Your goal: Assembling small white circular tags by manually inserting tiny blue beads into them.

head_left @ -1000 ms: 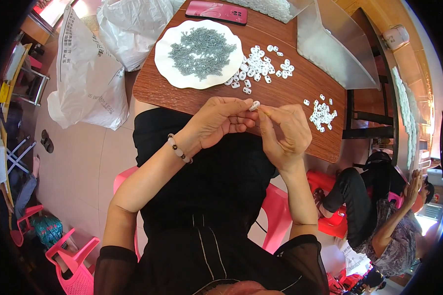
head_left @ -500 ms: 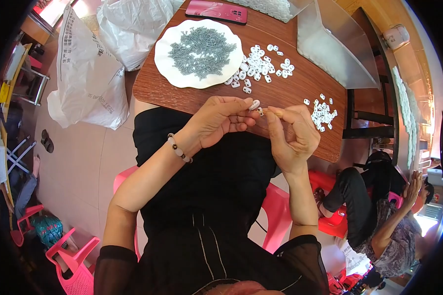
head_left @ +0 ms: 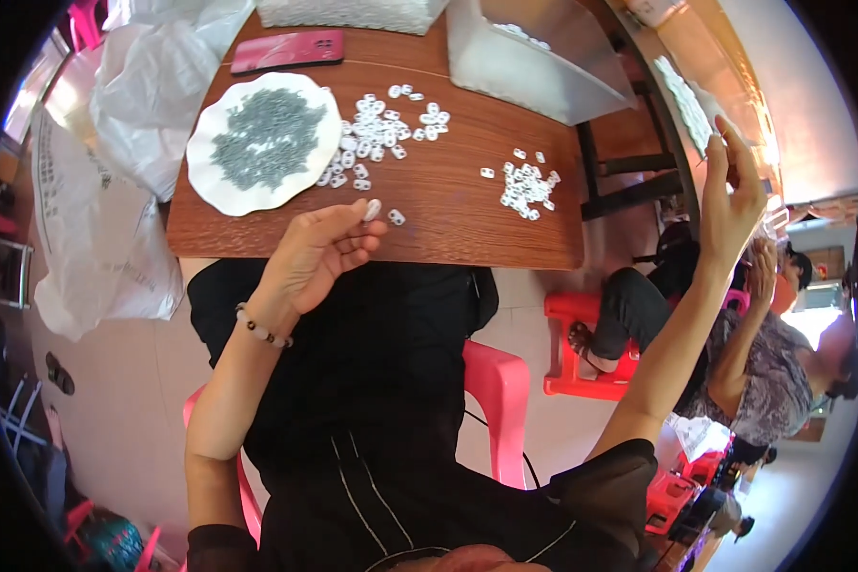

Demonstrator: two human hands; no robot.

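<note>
My left hand (head_left: 319,250) hovers by the near edge of the brown table, thumb and fingers pinching a small white oval plastic piece (head_left: 373,210). Beside its fingertips, a white two-holed piece (head_left: 397,217) lies on the tabletop. My right hand (head_left: 737,195) is stretched far out to the right, with its fingertips drawn together at a long strip of white pieces (head_left: 683,103). What those fingertips hold is too small to make out. Loose white two-holed pieces (head_left: 376,131) are heaped near the plate, and a second heap (head_left: 527,191) lies farther right.
A scalloped white plate (head_left: 203,153) on the table (head_left: 448,234) bears many small grey rod-like pieces (head_left: 267,138). Behind it are a pink phone (head_left: 288,51) and a translucent bin (head_left: 534,76). White sacks (head_left: 105,229) stand left. Another person (head_left: 763,372) sits on the right, near a red stool (head_left: 582,372).
My right hand has left my left hand and swung out to the right, to the strip. A thin yellowish stick-like thing no longer shows between them. The view has shifted; my left hand keeps its white piece.
</note>
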